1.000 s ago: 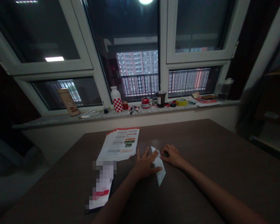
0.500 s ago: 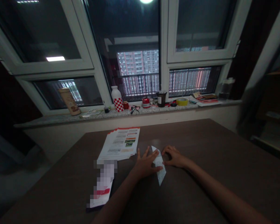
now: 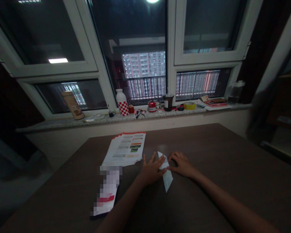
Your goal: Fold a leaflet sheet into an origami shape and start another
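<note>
A small folded sheet of paper (image 3: 168, 180) with faint lines of writing lies on the table, slanted and pointed at both ends. My left hand (image 3: 151, 170) rests across its upper part, fingers spread flat and the thumb near the middle. At the paper's right edge is my right hand (image 3: 181, 164), its fingers curled together and its thumb tip on the edge beside my left thumb. The left fingers cover part of the upper half of the paper.
Left of the hands lies a fanned stack of printed sheets (image 3: 124, 150). Nearer me is a dark-edged flat item (image 3: 109, 191), partly blurred out. The windowsill (image 3: 99, 120) holds a checkered bottle (image 3: 122, 103), a tan tumbler (image 3: 72, 105), a dark cup (image 3: 168, 103) and yellow tape (image 3: 189, 105).
My left thumb has drawn back up the paper, uncovering more of its lower half. My right thumb has shifted slightly up and left along the edge. The paper stays in place.
</note>
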The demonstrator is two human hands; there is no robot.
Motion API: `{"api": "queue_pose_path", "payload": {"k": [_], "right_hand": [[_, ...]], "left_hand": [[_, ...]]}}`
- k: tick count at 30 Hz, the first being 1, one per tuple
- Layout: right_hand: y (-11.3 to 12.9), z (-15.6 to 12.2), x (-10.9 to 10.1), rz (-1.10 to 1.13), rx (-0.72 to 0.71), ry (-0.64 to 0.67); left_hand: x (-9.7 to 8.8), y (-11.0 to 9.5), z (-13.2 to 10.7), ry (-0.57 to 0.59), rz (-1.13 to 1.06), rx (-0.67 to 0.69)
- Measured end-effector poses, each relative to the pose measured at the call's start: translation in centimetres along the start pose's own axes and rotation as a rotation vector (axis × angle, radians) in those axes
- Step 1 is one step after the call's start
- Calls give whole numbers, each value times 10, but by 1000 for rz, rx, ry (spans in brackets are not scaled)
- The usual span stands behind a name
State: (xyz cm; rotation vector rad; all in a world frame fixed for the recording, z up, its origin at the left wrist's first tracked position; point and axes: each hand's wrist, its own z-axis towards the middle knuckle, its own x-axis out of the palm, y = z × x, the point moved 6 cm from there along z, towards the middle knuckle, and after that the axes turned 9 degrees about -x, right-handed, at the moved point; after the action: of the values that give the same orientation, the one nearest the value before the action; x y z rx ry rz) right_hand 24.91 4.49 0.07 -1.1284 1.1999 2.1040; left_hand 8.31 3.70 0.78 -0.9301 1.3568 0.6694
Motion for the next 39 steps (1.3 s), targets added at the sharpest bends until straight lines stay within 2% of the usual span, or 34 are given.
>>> {"api": "queue_pose_path", "payload": {"k": [23,39], "right_hand": [[10,-10,-6,41,-107,128],[8,-16,-5,69,-123,150]], "left_hand": [[4,1,2,-57,7,-9],[5,2,3,-20,16,-23]]}}
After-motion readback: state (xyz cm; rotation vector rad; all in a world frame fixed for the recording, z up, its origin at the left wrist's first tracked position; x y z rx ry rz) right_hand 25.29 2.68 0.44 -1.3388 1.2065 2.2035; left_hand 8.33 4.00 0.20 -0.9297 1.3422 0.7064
